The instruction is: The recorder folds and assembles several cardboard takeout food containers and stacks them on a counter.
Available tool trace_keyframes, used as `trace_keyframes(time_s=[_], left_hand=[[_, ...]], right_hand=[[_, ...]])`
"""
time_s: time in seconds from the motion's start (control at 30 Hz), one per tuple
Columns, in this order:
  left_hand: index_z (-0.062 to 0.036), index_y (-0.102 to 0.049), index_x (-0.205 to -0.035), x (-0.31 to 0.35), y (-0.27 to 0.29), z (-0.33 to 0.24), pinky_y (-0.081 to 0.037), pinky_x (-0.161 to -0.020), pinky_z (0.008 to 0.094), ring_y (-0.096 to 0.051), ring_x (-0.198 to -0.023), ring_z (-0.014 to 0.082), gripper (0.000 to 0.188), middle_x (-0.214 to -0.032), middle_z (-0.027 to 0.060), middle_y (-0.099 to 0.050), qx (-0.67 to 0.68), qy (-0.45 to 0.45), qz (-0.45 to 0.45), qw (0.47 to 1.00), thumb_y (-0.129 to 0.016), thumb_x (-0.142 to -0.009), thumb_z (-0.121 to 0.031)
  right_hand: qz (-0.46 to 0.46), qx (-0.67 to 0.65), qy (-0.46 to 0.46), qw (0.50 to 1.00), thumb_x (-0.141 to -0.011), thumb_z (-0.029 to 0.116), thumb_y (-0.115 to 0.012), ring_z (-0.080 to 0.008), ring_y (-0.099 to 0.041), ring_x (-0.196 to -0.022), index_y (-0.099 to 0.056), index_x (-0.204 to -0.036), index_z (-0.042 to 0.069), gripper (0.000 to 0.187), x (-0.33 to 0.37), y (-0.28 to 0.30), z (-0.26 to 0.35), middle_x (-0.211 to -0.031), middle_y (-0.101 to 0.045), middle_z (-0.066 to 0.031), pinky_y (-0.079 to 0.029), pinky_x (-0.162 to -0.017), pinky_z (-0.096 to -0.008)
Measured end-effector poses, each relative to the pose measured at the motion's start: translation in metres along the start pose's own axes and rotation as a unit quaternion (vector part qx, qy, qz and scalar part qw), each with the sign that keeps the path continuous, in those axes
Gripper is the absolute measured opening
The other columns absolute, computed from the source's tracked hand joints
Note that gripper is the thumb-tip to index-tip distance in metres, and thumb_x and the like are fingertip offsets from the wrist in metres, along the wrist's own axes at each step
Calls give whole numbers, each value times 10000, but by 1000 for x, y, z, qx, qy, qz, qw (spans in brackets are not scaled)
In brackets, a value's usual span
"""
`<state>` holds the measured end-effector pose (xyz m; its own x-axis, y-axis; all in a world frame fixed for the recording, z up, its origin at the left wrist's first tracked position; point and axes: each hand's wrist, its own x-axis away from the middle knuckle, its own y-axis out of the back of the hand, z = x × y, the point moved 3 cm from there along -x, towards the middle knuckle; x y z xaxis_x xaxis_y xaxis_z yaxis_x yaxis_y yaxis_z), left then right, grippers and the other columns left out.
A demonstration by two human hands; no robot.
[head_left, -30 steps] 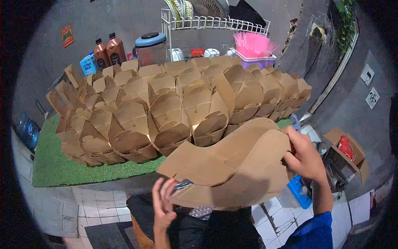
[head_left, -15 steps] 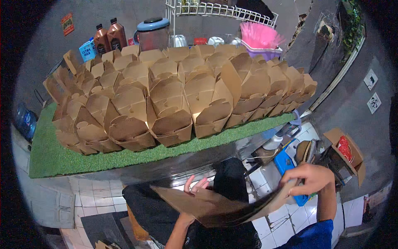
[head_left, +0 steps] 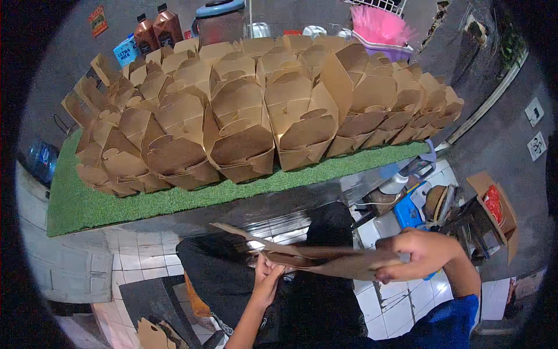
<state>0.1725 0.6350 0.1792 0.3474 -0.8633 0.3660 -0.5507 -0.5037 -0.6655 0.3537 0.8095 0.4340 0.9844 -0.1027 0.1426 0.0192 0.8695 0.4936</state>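
Note:
A brown cardboard takeaway-box blank, partly folded and seen nearly edge-on, spans the space above my lap. My left hand pinches its lower edge near the left end, thumb and fingers closed on the board. At its right end my right hand grips the board between thumb and curled fingers. Beyond my hands, several rows of open brown takeaway boxes stand packed together on a green turf mat. What lies inside the folds of the blank is hidden.
Bottles, a blue-lidded container and a purple tub of pink strips stand behind the boxes. On the right are a blue tray and an open carton. More cardboard lies at lower left.
The blank has swung from a tilted, broad view to nearly edge-on. My left hand has shifted from under it to its lower edge, now pinching. The boxes sit higher in view.

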Motion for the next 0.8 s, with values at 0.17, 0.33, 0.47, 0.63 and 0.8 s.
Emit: trace_keyframes(time_s=[0.17, 0.33, 0.47, 0.63, 0.8], left_hand=[[-100, -318, -1353, -7, 6, 8, -395, -995, 329, -481, -1202, 172, 605, -1260, 72, -500, 23, 8, 38, 999, -624, -843, 12], [-119, -268, -1391, -17, 5, 12, -395, -1010, 345, -461, -1238, 192, 734, -1295, 85, -482, -24, -48, 102, 993, -623, -794, 116], [-94, -255, -1398, -20, 1, 13, -425, -1002, 378, -481, -1222, 228, 761, -1303, 114, -476, 5, -63, 95, 993, -670, -781, 71], [-45, -255, -1408, -20, 2, -2, -357, -1062, 380, -422, -1276, 227, 797, -1365, 108, -432, 40, -100, 58, 992, -739, -774, -52], [-171, -95, -1482, -11, -1, -38, -348, -1055, 421, -397, -1298, 298, 1038, -1412, 143, -362, -14, -177, 0, 984, -803, -723, -167]], right_hand=[[-24, -94, -97, 991, -920, 279, -599, -163, -496, -471, -487, -717, 5, 358, -18, -7, -9, -555, -506, -27, -377, -445, -331], [-49, -198, -234, 951, -914, 281, -603, -124, -412, -480, -491, -785, 6, 324, -18, 2, -7, -619, -488, -4, -361, -461, -306], [40, -134, -107, 984, -883, 232, -627, -114, -517, -705, -483, -981, -9, 297, -20, 2, 11, -797, -544, -78, -407, -589, -286], [-102, -40, -140, 984, -904, 212, -596, -119, -547, -688, -486, -1015, 22, 247, -28, 13, 12, -816, -551, -75, -444, -587, -290], [-150, 3, -242, 959, -957, 244, -537, -148, -512, -583, -473, -963, 16, 237, -16, 27, 10, -720, -509, -104, -423, -540, -316]])
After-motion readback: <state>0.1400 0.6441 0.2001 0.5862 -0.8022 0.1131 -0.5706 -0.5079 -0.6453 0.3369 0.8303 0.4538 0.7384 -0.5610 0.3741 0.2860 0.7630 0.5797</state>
